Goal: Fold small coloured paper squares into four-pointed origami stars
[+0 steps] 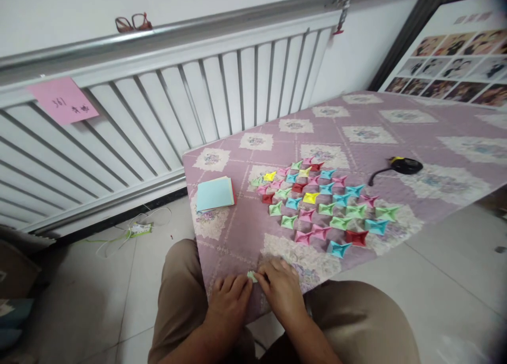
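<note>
Between my two hands, at the near edge of the table, is a small piece of pale green folded paper [252, 276]. My left hand [231, 295] has its fingers closed at the paper's left side. From the other side my right hand [280, 286] pinches the paper with thumb and forefinger. My fingers cover most of the paper, so its full shape is hidden. Beyond my hands stand rows of small folded paper boats [311, 197] in pink, green, blue, yellow and red. A stack of coloured paper [215, 194], light blue on top, lies to the left.
A patterned purple tablecloth [245, 226] covers the table. A black object with a short cord [406, 166] lies at the right. Behind are a white radiator [225, 84], a pipe bearing glasses [133, 23], and a photo board [451, 63]. Cables [138, 229] lie on the floor.
</note>
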Demonstrator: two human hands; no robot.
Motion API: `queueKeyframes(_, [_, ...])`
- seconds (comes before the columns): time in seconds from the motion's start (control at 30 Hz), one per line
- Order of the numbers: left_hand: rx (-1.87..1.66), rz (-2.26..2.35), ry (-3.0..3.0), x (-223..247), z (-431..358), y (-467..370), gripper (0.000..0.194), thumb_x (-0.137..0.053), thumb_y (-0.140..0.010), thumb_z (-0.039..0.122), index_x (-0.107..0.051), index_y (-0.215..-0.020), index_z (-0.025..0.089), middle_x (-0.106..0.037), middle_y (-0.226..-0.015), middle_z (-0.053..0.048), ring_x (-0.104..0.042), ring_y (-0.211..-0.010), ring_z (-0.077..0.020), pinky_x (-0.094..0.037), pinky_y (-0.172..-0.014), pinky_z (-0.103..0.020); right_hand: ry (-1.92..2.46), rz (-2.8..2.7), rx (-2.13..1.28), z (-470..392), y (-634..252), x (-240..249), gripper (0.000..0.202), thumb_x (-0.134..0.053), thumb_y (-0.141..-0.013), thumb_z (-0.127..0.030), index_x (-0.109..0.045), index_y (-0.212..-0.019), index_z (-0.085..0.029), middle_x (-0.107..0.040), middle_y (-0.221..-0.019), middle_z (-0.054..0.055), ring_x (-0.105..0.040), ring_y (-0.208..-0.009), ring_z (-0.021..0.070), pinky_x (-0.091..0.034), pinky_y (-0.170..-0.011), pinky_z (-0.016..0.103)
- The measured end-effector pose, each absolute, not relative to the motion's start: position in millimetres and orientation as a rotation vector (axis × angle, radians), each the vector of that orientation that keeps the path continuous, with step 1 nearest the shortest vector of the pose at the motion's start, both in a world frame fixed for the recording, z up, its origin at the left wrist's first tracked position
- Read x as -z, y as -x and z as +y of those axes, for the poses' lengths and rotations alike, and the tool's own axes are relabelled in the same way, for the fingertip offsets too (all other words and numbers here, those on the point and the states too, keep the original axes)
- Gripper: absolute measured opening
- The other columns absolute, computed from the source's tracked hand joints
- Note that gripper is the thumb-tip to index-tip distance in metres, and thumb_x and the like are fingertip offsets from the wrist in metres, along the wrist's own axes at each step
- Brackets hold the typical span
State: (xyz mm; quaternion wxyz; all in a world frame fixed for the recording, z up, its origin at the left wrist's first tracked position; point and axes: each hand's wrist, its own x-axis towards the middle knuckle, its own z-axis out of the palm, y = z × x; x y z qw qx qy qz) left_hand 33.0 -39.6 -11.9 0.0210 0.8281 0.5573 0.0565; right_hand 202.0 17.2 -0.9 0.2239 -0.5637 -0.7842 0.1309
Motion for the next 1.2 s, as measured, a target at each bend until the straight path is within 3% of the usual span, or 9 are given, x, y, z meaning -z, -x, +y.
queueKeyframes(0.07, [-0.124,1.703,-2.550,12,-40,-31,0.038,-0.051,-0.091,0.033,-0.049,-0.128,0.027,-0.057,-0.122,-0.006,-0.051,-0.106,-0.0228,-0.036,-0.090,-0.037,1.451,-2.136,-0.348,11,-206,8,0.010,-0.053,-0.088,-0.025,-0.063,-0.084,-0.024,-0.065,-0.085,0.002,-0.056,-0.082,0.0212,-0.038,-0.074,0.035])
queueKeyframes(0.17, [-0.110,1.693,-2.522,11,-39,-30,0.039,-0.049,-0.091,0.032,-0.048,-0.129,0.027,-0.056,-0.125,-0.006,-0.050,-0.108,-0.0237,-0.035,-0.093,-0.039,1.297,-2.144,-0.192,-4,-208,18,0.025,-0.042,-0.092,-0.022,-0.062,-0.107,-0.023,-0.066,-0.105,0.005,-0.056,-0.098,0.0219,-0.037,-0.087,0.037])
queueKeyframes(0.27, [-0.117,1.687,-2.525,11,-39,-30,0.037,-0.048,-0.092,0.030,-0.049,-0.129,0.026,-0.056,-0.125,-0.006,-0.050,-0.107,-0.0240,-0.035,-0.093,-0.040,1.148,-2.194,-0.025,-19,-205,28,0.031,-0.038,-0.092,-0.017,-0.060,-0.115,-0.023,-0.067,-0.109,0.003,-0.055,-0.105,0.0197,-0.031,-0.097,0.037])
queueKeyframes(0.43, [-0.129,1.674,-2.581,12,-41,-28,0.041,-0.054,-0.089,0.032,-0.049,-0.129,0.027,-0.056,-0.125,-0.006,-0.050,-0.109,-0.0238,-0.035,-0.096,-0.039,1.095,-2.258,0.066,-29,-203,37,0.034,-0.039,-0.091,-0.014,-0.057,-0.118,-0.020,-0.066,-0.115,0.002,-0.052,-0.113,0.0177,-0.020,-0.104,0.035])
queueKeyframes(0.73, [-0.235,1.624,-2.695,24,-45,-16,0.039,-0.052,-0.090,0.034,-0.051,-0.128,0.024,-0.058,-0.124,-0.005,-0.050,-0.108,-0.0220,-0.034,-0.097,-0.035,1.171,-2.380,-0.002,-31,-205,28,0.050,-0.057,-0.082,-0.035,-0.049,-0.128,-0.021,-0.062,-0.123,0.004,-0.050,-0.114,0.0232,-0.021,-0.101,0.038])
queueKeyframes(1.07, [-0.306,1.600,-2.754,15,-42,-16,0.047,-0.053,-0.086,0.047,-0.054,-0.125,0.021,-0.061,-0.120,-0.006,-0.049,-0.104,-0.0234,-0.030,-0.094,-0.036,1.182,-2.390,-0.002,-29,-202,31,0.051,-0.059,-0.077,-0.033,-0.052,-0.126,-0.021,-0.063,-0.121,0.004,-0.048,-0.113,0.0243,-0.013,-0.106,0.040])
queueKeyframes(1.2, [-0.381,1.613,-2.778,9,-38,-17,0.039,-0.051,-0.088,0.045,-0.057,-0.120,0.022,-0.063,-0.115,-0.004,-0.050,-0.101,-0.0217,-0.028,-0.093,-0.035,1.153,-2.397,0.014,-26,-204,32,0.049,-0.056,-0.078,-0.034,-0.054,-0.125,-0.020,-0.063,-0.120,0.004,-0.046,-0.115,0.0227,-0.011,-0.108,0.038])
